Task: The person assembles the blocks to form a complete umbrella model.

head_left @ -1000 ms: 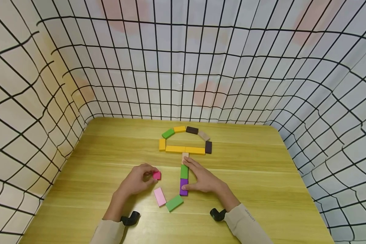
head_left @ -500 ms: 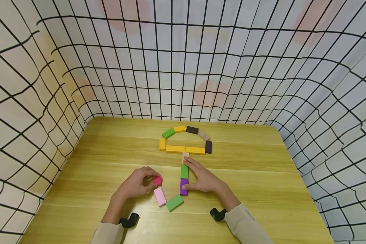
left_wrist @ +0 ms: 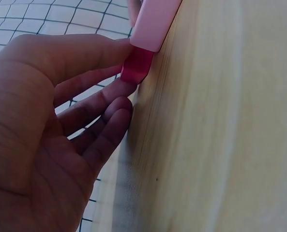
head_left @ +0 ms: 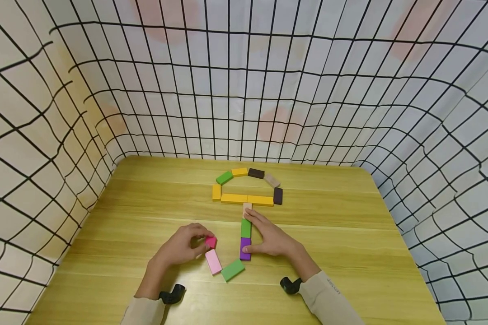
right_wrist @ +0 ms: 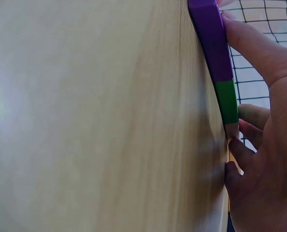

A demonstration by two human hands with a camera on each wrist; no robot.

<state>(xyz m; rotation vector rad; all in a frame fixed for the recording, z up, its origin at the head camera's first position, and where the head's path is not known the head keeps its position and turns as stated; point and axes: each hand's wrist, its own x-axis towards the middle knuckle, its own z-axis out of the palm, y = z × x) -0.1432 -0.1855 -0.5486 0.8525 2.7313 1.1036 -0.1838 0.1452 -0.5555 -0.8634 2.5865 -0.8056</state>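
My left hand (head_left: 184,243) pinches a magenta block (head_left: 211,243) between thumb and fingers, low on the table. In the left wrist view that magenta block (left_wrist: 136,66) meets the end of a pink block (left_wrist: 155,24). A light green block (head_left: 232,270) lies at the pink one's near end, slanted. My right hand (head_left: 274,239) rests along a straight column of blocks. Its thumb touches the purple block (head_left: 245,249), its fingertips the beige block (head_left: 247,208), and the green block (head_left: 246,228) lies between them. Part of the beige block is hidden by the fingers.
Beyond the column, two long yellow blocks (head_left: 233,198) form a bar. An arch of yellow, green, dark and tan blocks (head_left: 256,173) curves above it. The wooden table (head_left: 329,216) is enclosed by a black grid (head_left: 244,81) on three sides.
My left hand has brought the magenta block slightly nearer and to the right, up to the pink block's far end. The right hand has stayed in place on the column.
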